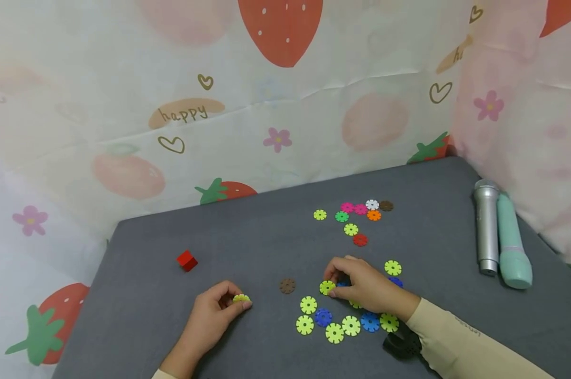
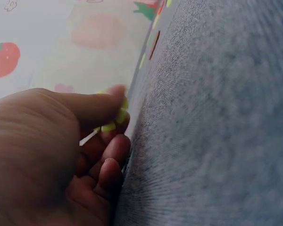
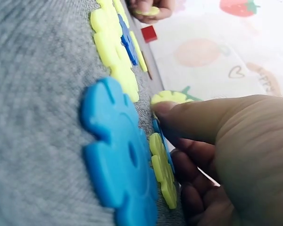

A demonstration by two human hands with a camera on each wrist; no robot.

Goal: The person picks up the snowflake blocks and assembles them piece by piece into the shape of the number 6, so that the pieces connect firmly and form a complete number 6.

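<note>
Between the thumb and fingers of my left hand [image 1: 213, 309] is a yellow-green notched disc [image 1: 241, 298], held just over the grey cloth. The left wrist view shows the thumb covering much of that disc [image 2: 121, 116]. My right hand [image 1: 365, 284] pinches another yellow-green disc [image 1: 326, 287] at its edge, and the right wrist view has the thumb across it [image 3: 170, 97]. Beneath and around the right hand lie several yellow-green discs [image 1: 334, 333] and blue discs [image 1: 370, 322], some partly hidden by it. A brown disc [image 1: 287, 286] lies between the two hands.
A red cube [image 1: 187, 260] sits on the left of the grey-covered table [image 1: 238, 242]. Farther back is a group of mixed-colour discs, including a red one [image 1: 360, 240]. Silver [image 1: 486, 226] and mint-green microphones [image 1: 514, 245] lie at the right edge.
</note>
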